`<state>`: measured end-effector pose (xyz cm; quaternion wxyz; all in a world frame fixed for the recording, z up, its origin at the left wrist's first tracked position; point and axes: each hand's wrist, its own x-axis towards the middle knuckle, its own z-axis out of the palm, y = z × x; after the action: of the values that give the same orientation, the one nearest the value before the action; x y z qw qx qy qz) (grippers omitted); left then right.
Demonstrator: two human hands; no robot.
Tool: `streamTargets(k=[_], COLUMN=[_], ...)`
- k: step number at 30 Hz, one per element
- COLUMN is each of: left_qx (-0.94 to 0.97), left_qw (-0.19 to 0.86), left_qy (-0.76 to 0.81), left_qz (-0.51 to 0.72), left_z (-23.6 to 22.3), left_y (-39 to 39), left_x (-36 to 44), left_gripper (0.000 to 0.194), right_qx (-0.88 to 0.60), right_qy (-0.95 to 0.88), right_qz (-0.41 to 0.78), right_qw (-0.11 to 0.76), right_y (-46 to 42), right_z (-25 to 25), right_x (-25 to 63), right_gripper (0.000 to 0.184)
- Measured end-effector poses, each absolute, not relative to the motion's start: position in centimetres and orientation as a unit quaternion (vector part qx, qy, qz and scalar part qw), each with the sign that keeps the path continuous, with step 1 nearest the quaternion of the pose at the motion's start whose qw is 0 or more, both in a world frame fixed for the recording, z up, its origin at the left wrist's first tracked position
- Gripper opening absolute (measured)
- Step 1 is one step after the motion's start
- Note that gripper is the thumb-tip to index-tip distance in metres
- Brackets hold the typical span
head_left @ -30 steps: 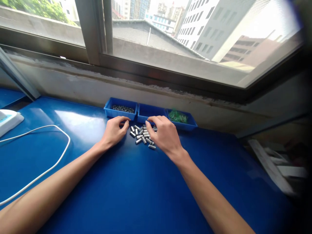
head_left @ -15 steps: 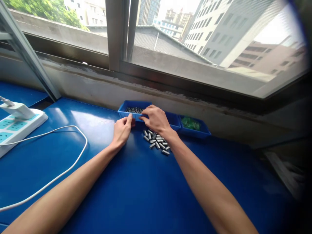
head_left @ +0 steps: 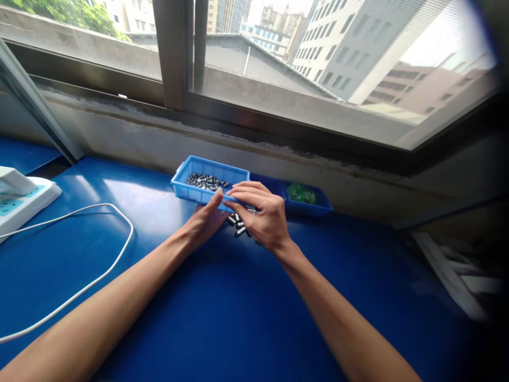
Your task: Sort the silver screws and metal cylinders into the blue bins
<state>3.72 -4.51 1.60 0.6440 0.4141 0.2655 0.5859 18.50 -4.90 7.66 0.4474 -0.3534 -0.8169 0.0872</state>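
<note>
A light-blue plastic bin (head_left: 181, 190), partly filled with small dark and silvery metal pieces (head_left: 204, 181), is lifted off the table between both hands. My left hand (head_left: 209, 220) grips its near side, thumb over the rim and the other fingers hidden beneath. At the near right corner my right hand (head_left: 262, 212) is closed on the rim, thumb outside and fingers over the edge. Below the bin lie loose metal hex standoffs (head_left: 240, 231) on the blue table, partly covered by the bin and my right hand.
Right of the held bin stand a dark-blue bin (head_left: 268, 184) and another bin with green pieces (head_left: 301, 193), against the wall under the window. A white power strip (head_left: 29, 201) and its white cable (head_left: 129, 233) lie on the left of the blue table (head_left: 222, 318).
Both hands have taken hold of the leftmost bin and raised it from the table, tilting it. My right hand moved there from above the loose standoffs. The camera view has shifted.
</note>
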Motion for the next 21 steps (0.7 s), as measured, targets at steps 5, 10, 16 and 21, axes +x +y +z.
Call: streamTargets(k=[5, 10, 16, 21], left_qx=[0.433, 0.371, 0.351, 0.433], left_qw=[0.604, 0.583, 0.592, 0.581], left_qy=[0.311, 0.341, 0.313, 0.332], left_qz=[0.593, 0.638, 0.654, 0.603], left_z=[2.5, 2.8, 2.6, 1.8], left_y=[-4.4, -3.4, -3.6, -4.2], left_x=[2.5, 1.3, 1.8, 2.5], left_gripper=[0.037, 0.034, 0.039, 0.033], right_qx=[-0.379, -0.399, -0.339, -0.398], right_qy=[-0.805, -0.881, -0.928, -0.893], right_qz=[0.122, 0.081, 0.012, -0.010], right_qw=[0.441, 0.242, 0.152, 0.211], right_y=[-5.5, -4.8, -4.1, -4.9], right_z=[6.6, 3.6, 1.1, 1.0], right_x=[19.9, 21.3, 21.5, 21.9], right_gripper=[0.039, 0.042, 0.039, 0.024])
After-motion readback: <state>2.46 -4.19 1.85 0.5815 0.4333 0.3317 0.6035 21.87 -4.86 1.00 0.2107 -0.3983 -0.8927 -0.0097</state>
